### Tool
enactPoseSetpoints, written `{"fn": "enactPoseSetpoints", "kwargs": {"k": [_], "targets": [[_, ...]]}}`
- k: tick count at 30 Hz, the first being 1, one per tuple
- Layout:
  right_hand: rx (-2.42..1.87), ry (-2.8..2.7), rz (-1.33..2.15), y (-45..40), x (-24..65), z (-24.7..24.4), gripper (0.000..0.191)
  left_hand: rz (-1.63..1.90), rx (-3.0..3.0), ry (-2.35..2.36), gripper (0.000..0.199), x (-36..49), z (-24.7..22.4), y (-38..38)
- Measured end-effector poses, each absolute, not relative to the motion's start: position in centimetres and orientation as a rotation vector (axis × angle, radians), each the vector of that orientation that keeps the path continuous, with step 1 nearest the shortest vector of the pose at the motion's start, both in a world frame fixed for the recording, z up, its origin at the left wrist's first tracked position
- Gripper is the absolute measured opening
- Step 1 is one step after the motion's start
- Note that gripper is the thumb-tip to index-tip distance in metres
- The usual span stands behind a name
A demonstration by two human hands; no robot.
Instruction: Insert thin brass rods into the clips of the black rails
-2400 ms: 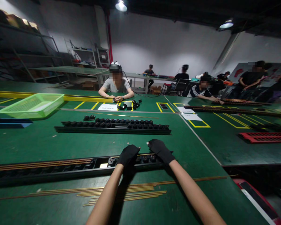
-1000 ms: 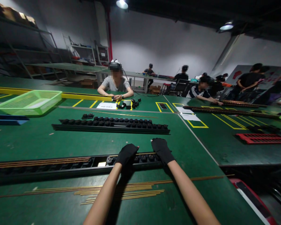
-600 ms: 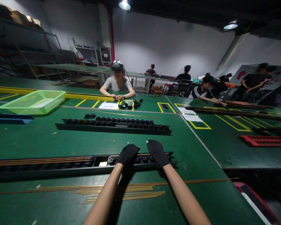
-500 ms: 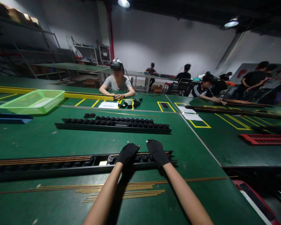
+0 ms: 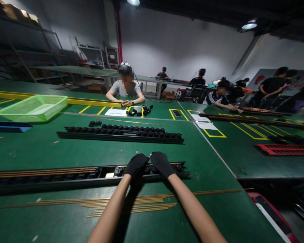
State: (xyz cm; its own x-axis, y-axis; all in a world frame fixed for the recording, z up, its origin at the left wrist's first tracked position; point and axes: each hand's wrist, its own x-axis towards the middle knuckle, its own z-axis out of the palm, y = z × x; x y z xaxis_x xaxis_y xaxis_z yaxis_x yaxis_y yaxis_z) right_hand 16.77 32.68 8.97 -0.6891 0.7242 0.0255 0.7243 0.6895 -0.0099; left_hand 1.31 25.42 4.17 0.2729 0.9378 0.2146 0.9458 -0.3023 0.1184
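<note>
A long black channel rail [image 5: 78, 186] lies across the table before me, with black roller-like pieces set along it. Several brass rods [image 5: 45, 172] rest on its left part. My left hand [image 5: 137, 165], in a black glove, is curled over the rail's right half. Close beside it, my gloved right hand [image 5: 162, 164] is also curled over the rail, fingertips nearly meeting the left's. A thin brass rod [image 5: 121, 166] runs along the rail toward my hands. Whatever the fingers pinch is hidden behind the gloves. Loose brass rods [image 5: 98, 204] lie nearer me.
Beyond is a second black rail [image 5: 116, 136] with rows of black pieces. A green basket [image 5: 32, 109] stands at the left, and a red slotted frame [image 5: 283, 149] at the right. Across the table, a person [image 5: 125, 87] sits with hands together. The table edge [image 5: 266, 179] is at right.
My right hand has moved left along the rail, closing the gap to my left hand. The left stays at about the same place on the rail. The view has shifted slightly.
</note>
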Motion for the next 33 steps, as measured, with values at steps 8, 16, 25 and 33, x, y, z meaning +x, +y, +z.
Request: {"fn": "enactPoseSetpoints", "kwargs": {"k": [8, 16, 25, 33], "targets": [[-1.276, -2.842, 0.084, 33.2, 16.4, 7.9, 0.031, -0.288, -2.497, -1.879, 0.035, 1.6, 4.8, 25.2], [-1.334, -2.759, 0.089, 32.9, 15.2, 8.6, 0.031, -0.314, -2.513, -1.947, 0.018, 1.4, 4.7, 25.4], [-1.351, -2.764, 0.137, 32.2, 14.4, 7.3, 0.033, -0.384, -2.35, -2.146, 0.022, 1.6, 4.8, 26.6], [-1.326, -2.744, 0.215, 32.1, 14.9, 7.1, 0.033, -0.369, -2.27, -2.198, 0.033, -0.5, 7.9, 26.0]]}}
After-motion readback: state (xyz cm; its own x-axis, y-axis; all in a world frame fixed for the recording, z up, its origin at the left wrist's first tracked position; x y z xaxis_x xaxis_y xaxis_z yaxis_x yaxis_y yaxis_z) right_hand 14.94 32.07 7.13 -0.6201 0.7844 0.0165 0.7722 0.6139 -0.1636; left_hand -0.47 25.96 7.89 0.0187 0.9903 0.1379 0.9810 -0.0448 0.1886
